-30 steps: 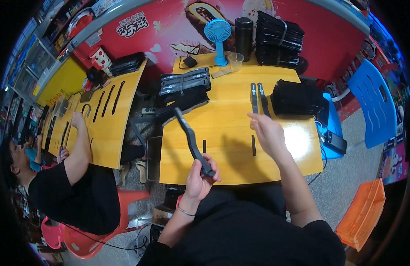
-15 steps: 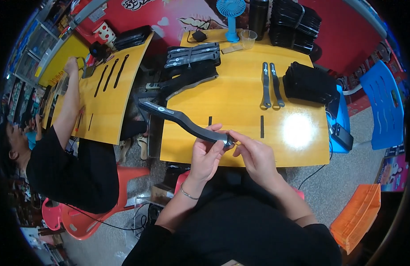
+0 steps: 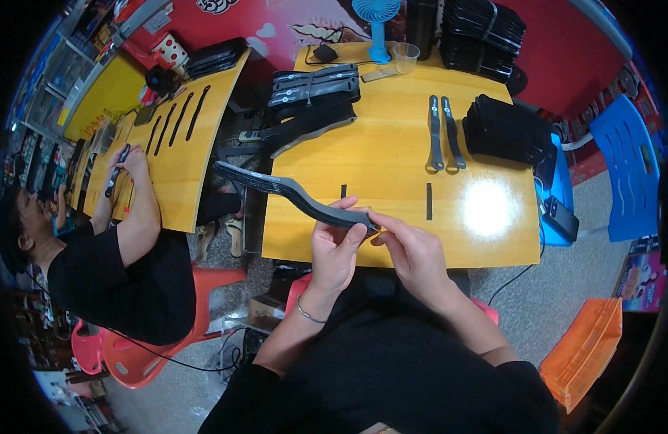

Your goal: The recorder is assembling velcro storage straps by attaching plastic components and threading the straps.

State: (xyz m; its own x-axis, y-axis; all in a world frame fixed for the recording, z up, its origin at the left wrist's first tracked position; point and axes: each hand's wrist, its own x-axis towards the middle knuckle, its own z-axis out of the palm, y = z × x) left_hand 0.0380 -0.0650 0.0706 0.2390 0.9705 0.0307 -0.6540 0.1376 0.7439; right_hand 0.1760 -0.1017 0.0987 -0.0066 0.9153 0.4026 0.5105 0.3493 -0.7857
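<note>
My left hand (image 3: 332,254) is closed round one end of a long grey and black strap (image 3: 287,189). The strap's free length bends up and away to the left over the table's near left part. At its held end, my right hand (image 3: 415,249) pinches the tip between thumb and fingers, close to the left hand's fingers. Two grey straps with end loops (image 3: 434,134) lie side by side farther off on the yellow table (image 3: 377,159). Short dark strips (image 3: 429,201) sit on the tabletop just beyond my hands.
A tied bundle of straps (image 3: 312,87) and loose straps (image 3: 316,129) lie back left. A black stack (image 3: 507,130) is at right, near a blue fan (image 3: 378,32) and clear cup (image 3: 405,58). A co-worker (image 3: 124,267) sits left; an orange crate (image 3: 583,354) stands lower right.
The strap has turned over in my hands, its ribbed dark side and grey edge now showing instead of the printed face. The co-worker's arm has drawn back, hands now together on a dark strap.
</note>
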